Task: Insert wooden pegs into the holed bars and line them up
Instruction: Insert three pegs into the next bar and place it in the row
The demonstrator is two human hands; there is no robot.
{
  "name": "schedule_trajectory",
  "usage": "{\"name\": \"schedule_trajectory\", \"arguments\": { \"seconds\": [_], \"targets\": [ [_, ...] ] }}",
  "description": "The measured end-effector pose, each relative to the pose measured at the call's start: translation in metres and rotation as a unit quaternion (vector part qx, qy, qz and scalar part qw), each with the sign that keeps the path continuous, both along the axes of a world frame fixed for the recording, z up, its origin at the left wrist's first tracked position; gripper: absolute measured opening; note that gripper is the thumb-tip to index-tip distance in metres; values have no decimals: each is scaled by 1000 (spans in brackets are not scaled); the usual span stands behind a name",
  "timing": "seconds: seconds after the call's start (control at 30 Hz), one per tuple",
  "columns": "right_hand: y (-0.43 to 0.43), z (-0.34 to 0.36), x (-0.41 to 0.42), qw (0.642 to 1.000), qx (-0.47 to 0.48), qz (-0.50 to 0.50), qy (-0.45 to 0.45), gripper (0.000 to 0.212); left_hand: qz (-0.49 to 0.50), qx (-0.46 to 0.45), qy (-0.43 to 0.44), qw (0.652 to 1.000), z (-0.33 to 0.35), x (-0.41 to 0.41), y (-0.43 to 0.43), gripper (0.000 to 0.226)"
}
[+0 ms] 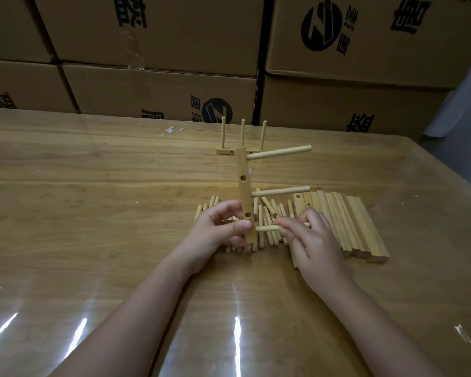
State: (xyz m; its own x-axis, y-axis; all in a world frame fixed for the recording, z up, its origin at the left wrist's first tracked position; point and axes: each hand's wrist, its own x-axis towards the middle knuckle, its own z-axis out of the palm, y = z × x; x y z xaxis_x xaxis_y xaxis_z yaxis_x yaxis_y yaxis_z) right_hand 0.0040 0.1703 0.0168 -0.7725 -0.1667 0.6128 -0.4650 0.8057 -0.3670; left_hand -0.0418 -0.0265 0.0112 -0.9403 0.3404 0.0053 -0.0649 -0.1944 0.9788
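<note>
Left of centre the worktop (93, 186) is bare, open from near edge to far. Centre blocked low by loose pegs (261, 239), with stacked bars (359, 221) just beside them on the right. Over the heap the held bar (244, 186) stands upright; two inserted pegs (279, 153) jut rightward, barring that side; its left side open. Crowding its foot: left hand (215, 232), right hand (313, 240), a pinched peg (267, 228). Behind, a finished bar (225, 152) with three upright pegs. Far edge walled by cardboard boxes (158, 85). Bare strip right of the stack.

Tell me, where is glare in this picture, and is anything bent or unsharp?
Head view: white glare streaks cross the glossy table near the bottom; the wide lens bows the cardboard boxes; the left hand gripping the bar and right hand pinching the peg look sharp.
</note>
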Motion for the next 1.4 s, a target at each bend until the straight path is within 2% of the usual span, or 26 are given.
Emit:
{"name": "schedule_trajectory", "arguments": {
  "seconds": [0.07, 0.17, 0.23, 0.3, 0.47, 0.63, 0.77, 0.9, 1.07, 1.4],
  "targets": [
    [-3, -1, 1, 997, -67, 23, -43, 21, -1, 29, -20, 999, 1, 0, -2, 72],
    [-7, 1, 5, 971, -193, 65, -127, 28, -38, 74, -22, 996, 3, -1, -6, 50],
    [-7, 3, 6, 956, -252, 67, -136, 30, -48, 102, -22, 993, 3, -2, -9, 37],
    [-3, 4, 5, 946, -291, 54, -130, 25, -47, 133, -28, 990, 3, -3, -11, 39],
    [2, 1, 1, 959, -259, 45, -108, 17, -37, 153, -42, 987, 3, -4, -13, 31],
    [0, -3, 1, 955, -266, 58, -119, 21, -37, 150, -53, 987, 4, -2, -13, 35],
    [0, -1, 0, 969, -221, 57, -94, 16, -36, 150, -53, 987, 4, -2, -13, 33],
    [-1, -1, 2, 972, -200, 80, -93, 22, -47, 129, -47, 989, 2, -4, -14, 25],
    [-4, -3, 5, 965, -199, 98, -140, 35, -72, 131, -43, 988, 2, -4, -15, 34],
    [-3, -5, 2, 959, -224, 106, -137, 38, -80, 125, -44, 988, 2, -4, -14, 33]
  ]
}}
